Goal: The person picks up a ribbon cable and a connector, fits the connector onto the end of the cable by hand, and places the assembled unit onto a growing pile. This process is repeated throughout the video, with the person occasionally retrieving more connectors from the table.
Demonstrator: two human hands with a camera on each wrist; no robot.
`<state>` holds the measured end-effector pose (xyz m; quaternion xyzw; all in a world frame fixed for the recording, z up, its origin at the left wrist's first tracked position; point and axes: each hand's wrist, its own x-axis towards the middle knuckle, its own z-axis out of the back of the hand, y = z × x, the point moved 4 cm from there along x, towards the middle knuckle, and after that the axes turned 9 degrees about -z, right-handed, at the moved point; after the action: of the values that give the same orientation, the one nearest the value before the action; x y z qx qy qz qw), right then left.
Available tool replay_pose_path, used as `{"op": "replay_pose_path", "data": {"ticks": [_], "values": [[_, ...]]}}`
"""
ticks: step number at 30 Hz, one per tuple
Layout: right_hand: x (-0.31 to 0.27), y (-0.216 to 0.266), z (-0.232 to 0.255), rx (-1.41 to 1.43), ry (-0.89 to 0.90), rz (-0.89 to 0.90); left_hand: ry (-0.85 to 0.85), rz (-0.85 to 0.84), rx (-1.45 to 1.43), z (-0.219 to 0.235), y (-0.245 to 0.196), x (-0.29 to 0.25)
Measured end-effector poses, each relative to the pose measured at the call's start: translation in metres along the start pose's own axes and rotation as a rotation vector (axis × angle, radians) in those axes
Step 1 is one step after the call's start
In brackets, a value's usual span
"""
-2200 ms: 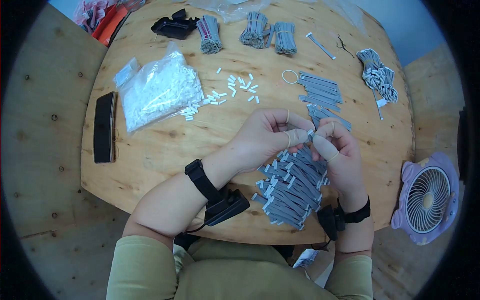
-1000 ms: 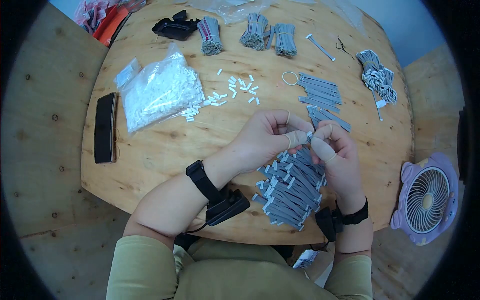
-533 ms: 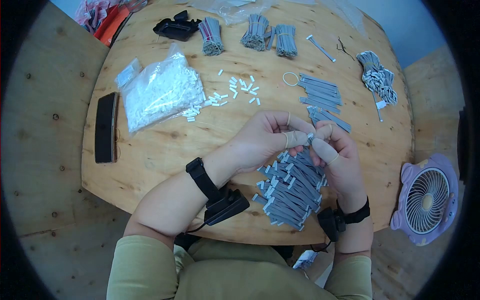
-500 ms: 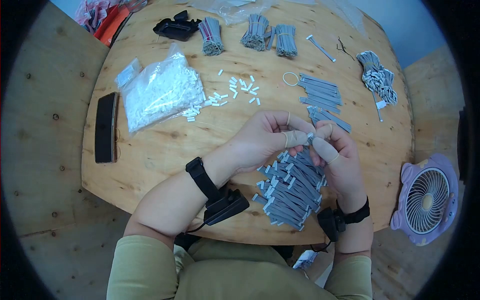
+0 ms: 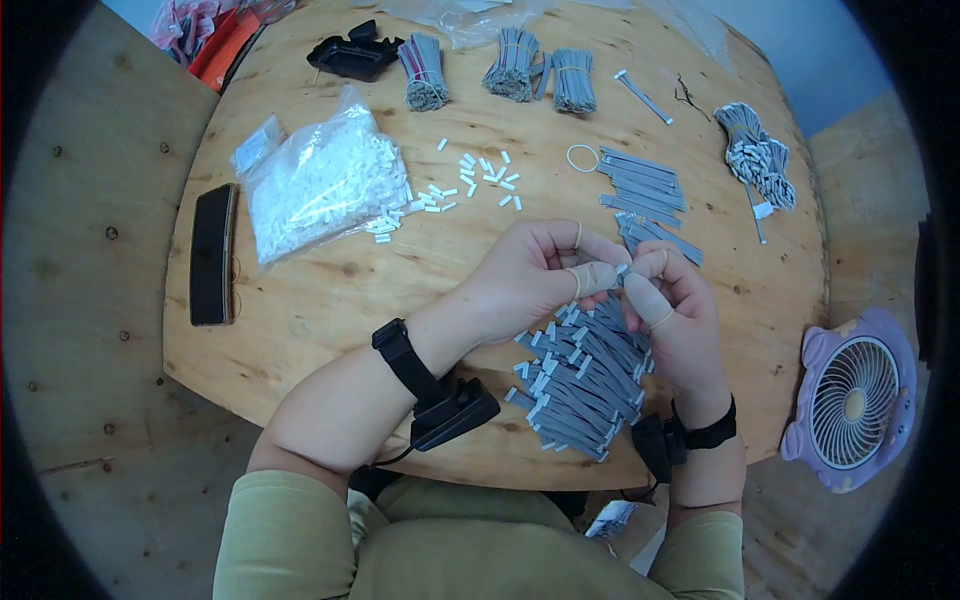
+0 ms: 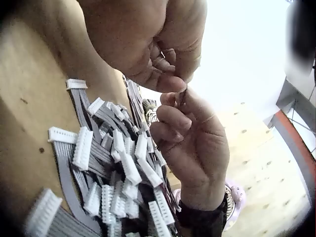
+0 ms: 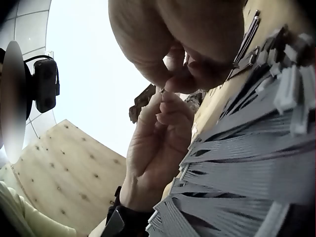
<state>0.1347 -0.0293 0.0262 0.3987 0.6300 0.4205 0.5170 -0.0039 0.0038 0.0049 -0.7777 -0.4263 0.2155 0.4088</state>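
Note:
Over the near part of the wooden table, both hands meet fingertip to fingertip at a small white connector (image 5: 622, 269) on a grey ribbon cable. My left hand (image 5: 535, 275) pinches it from the left between thumb and forefinger. From the right, my right hand (image 5: 685, 310) pinches the same piece. Pale finger cots cover the thumbs and forefingers. Fingers hide most of this cable in both wrist views. Directly below lies a heap of grey ribbon cables (image 5: 585, 375) with white connectors on their ends; the left wrist view shows those connectors (image 6: 129, 168) up close.
Loose white connectors (image 5: 485, 170) lie beside a clear bag (image 5: 325, 185) full of them. Separate ribbon cables (image 5: 640, 180) and banded bundles (image 5: 425, 75) lie farther back. A phone (image 5: 210, 255) is at the left, a purple fan (image 5: 853, 400) beyond the table's right edge.
Both hands stay in nearly the same place, still pinching the connector, with only slight shifts of the fingers and right wrist. The heap of cables looks the same.

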Motion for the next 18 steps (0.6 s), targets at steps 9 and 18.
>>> {"op": "replay_pose_path", "data": {"ticks": [9,18], "values": [[-0.0008,-0.0010,-0.0029,-0.009,-0.036,0.061,-0.008,-0.003,0.043,-0.0001,-0.0001,-0.0008],[-0.0021,-0.0016,-0.0051,-0.064,-0.101,0.123,0.014,-0.065,0.081,-0.0002,0.0011,-0.0011]]}}
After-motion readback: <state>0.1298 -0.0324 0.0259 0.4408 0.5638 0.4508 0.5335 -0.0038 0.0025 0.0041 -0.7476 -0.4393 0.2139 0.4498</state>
